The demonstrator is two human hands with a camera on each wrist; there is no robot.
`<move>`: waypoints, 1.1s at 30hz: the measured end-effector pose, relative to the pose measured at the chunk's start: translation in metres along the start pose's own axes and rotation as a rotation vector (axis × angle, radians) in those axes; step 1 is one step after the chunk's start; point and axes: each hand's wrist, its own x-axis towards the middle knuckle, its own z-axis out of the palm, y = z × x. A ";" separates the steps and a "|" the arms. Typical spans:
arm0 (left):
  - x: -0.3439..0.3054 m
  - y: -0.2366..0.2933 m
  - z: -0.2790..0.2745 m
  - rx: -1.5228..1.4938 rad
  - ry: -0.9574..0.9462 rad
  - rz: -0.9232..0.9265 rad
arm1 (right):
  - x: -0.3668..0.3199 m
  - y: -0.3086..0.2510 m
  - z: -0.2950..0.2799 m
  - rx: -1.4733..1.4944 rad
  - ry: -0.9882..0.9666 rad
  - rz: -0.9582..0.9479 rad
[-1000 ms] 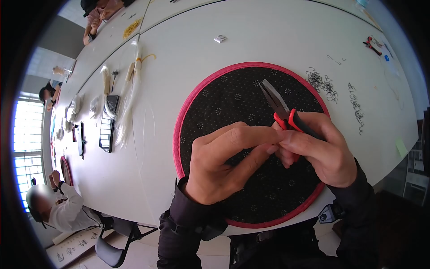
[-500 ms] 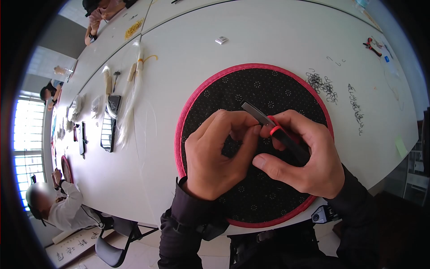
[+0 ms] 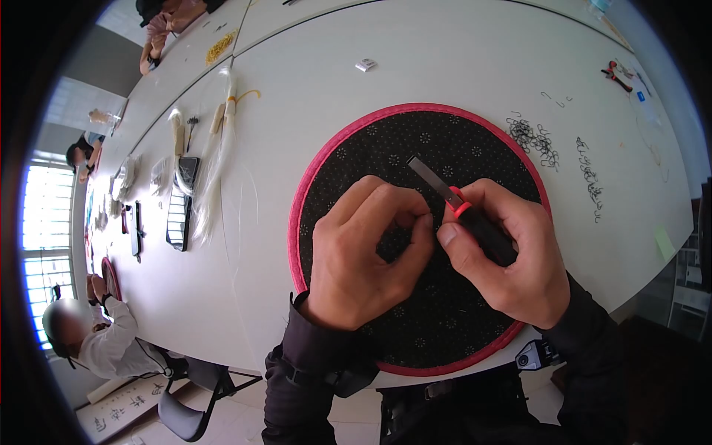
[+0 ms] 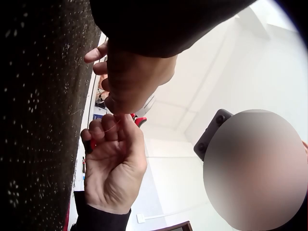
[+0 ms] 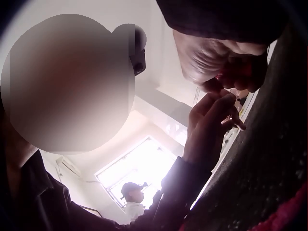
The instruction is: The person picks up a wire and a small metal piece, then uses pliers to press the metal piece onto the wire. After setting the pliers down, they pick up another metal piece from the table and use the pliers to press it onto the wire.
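Red-and-black handled pliers lie in my right hand, the fingers wrapped round the handles and the metal jaws pointing away to the upper left. My left hand is just beside it, thumb and forefinger tips pinched together over the mat. A fine thread-like line shows between the two hands in the left wrist view; whatever else sits in the left pinch is too small to tell. Beneath both hands is a round black mat with a pink edge. In the right wrist view the left hand reaches close to the right.
Dark small hooks lie in a tangled pile right of the mat, with another strip beyond. Bundles of clear line and a phone lie to the left. Another pair of pliers is at far right. People sit across the table.
The hands were together with the pliers pointing up; the right hand has turned the pliers leftward and lower. Over the last half second, the hands have drawn slightly apart.
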 end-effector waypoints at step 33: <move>0.000 0.000 -0.001 -0.109 -0.022 -0.080 | 0.003 0.010 -0.004 -0.127 0.096 -0.044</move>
